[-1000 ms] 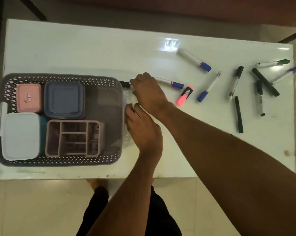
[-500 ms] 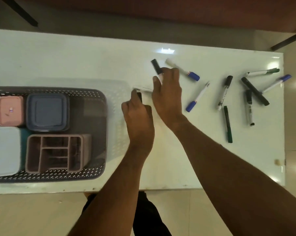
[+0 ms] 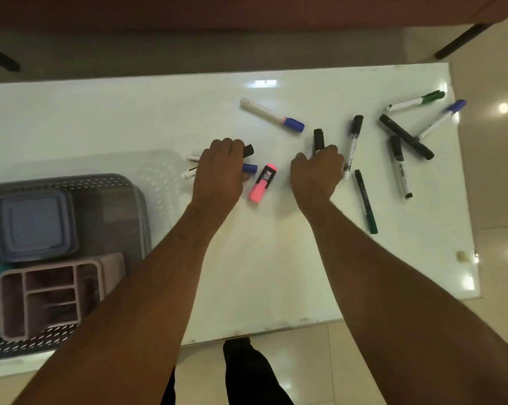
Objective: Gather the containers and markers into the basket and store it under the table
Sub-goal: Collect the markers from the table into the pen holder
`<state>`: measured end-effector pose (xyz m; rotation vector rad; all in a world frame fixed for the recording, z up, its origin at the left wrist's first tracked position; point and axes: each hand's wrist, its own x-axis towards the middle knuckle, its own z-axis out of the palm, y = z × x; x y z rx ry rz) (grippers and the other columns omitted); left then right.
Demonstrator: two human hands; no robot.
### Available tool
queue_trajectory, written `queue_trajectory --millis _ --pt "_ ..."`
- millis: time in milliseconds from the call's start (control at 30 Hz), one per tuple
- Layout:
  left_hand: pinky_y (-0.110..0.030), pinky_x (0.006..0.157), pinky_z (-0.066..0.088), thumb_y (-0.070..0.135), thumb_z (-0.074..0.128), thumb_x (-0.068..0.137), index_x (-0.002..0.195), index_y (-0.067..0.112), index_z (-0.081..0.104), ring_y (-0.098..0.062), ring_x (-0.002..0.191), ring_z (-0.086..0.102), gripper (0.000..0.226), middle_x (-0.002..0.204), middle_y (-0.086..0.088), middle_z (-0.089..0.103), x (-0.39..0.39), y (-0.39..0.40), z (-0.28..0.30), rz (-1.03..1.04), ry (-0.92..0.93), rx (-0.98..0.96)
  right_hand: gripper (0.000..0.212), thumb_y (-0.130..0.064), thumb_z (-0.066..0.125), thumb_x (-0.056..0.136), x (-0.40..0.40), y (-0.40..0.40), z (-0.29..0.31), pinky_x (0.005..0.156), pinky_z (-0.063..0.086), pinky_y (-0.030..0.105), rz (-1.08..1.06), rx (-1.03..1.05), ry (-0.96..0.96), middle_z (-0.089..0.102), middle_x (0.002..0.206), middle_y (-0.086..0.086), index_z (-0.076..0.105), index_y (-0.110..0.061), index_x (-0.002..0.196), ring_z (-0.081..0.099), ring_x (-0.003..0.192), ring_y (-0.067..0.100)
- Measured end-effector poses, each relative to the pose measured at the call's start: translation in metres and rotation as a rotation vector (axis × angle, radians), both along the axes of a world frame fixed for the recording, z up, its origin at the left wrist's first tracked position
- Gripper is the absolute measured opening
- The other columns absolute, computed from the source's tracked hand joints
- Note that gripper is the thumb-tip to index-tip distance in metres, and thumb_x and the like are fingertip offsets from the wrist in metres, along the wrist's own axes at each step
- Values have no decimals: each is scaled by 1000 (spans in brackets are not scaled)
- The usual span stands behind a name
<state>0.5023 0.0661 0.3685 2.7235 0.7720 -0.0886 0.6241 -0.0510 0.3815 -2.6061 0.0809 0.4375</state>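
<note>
My left hand (image 3: 220, 171) grips a bundle of markers (image 3: 248, 151) near the middle of the white table (image 3: 101, 118); a black cap and a blue cap stick out on its right, white ends on its left. My right hand (image 3: 317, 172) curls around a black marker (image 3: 319, 139) that points away from me. A pink highlighter (image 3: 263, 184) lies between the hands. The grey basket (image 3: 115, 185) sits at the left with a blue-lidded container (image 3: 33, 226) and a pink divided organizer (image 3: 48, 296) inside. Several markers lie loose to the right, among them a blue-capped one (image 3: 271, 115).
Right of my right hand lie a black-capped white marker (image 3: 352, 144), a thin green pen (image 3: 365, 201) and a black marker (image 3: 406, 137). A green-capped marker (image 3: 416, 102) and a blue-capped one (image 3: 441, 119) sit at the table's far right edge. Floor shows below the front edge.
Both hands have moved right, away from the basket. My left hand now holds markers and the pink highlighter is uncovered between the hands. The right hand still carries the black marker.
</note>
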Motion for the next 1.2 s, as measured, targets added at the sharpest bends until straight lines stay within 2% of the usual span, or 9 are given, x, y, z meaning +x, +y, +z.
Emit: queue_trajectory --millis 200,333,433,533,667,800,967,1100,1200 --pt "-39 63 37 14 54 96 88 7 58 -33 77 56 11 82 -11 60 4 -7 2 114 -168 103 28 -8 51 98 1 0 5 91 45 32 -16 -26 -42 59 127 15 54 -1 125 61 117 32" --pt "-42 82 55 9 58 101 107 4 60 -28 101 64 8 104 -12 64 6 -14 22 346 -372 -195 24 2 49 98 -13 5 10 80 34 21 3 118 -152 54 124 17 56 3 120 58 104 29" --pt "-23 94 51 17 60 101 123 8 56 -18 112 67 23 121 -7 67 1 -15 52 552 -444 -417 19 1 49 102 -31 20 24 74 40 23 -22 301 -213 53 119 13 53 3 120 49 87 19" --pt "-21 95 54 20 59 102 129 11 53 -11 103 69 29 121 -4 69 -17 -10 75 606 -557 -496 15 -3 50 104 -59 37 47 80 56 28 -32 554 -175 62 103 5 54 0 119 63 87 21" --pt "-18 96 53 10 62 99 129 9 53 -10 96 65 31 114 -4 67 -61 2 97 644 -675 -478 17 1 48 103 -109 62 76 84 53 27 16 746 -142 64 86 -4 54 -2 119 67 87 22" --pt "4 88 40 14 62 99 129 10 56 -9 100 63 31 110 2 66 -121 8 124 696 -777 -442 18 -1 49 104 -174 81 100 99 57 36 73 862 -133 68 93 5 53 -8 120 69 94 23" --pt "-3 86 42 17 60 101 123 25 53 11 97 60 24 104 16 63 -201 18 142 699 -879 -430 17 -10 48 107 -255 95 111 89 58 52 165 902 -122 73 97 -1 54 -20 119 72 98 17" --pt "-5 80 48 11 63 99 116 19 58 14 91 63 20 97 22 62 -257 32 143 750 -954 -384 17 -7 52 106 -310 99 115 84 52 13 197 948 -146 72 97 -16 56 -19 116 69 96 3" --pt "-40 82 61 25 63 98 118 20 60 -11 92 72 21 101 4 73 -301 41 131 838 -1014 -415 14 -4 51 105 -341 96 104 87 51 17 208 961 -158 73 97 -9 57 -13 116 70 97 11"
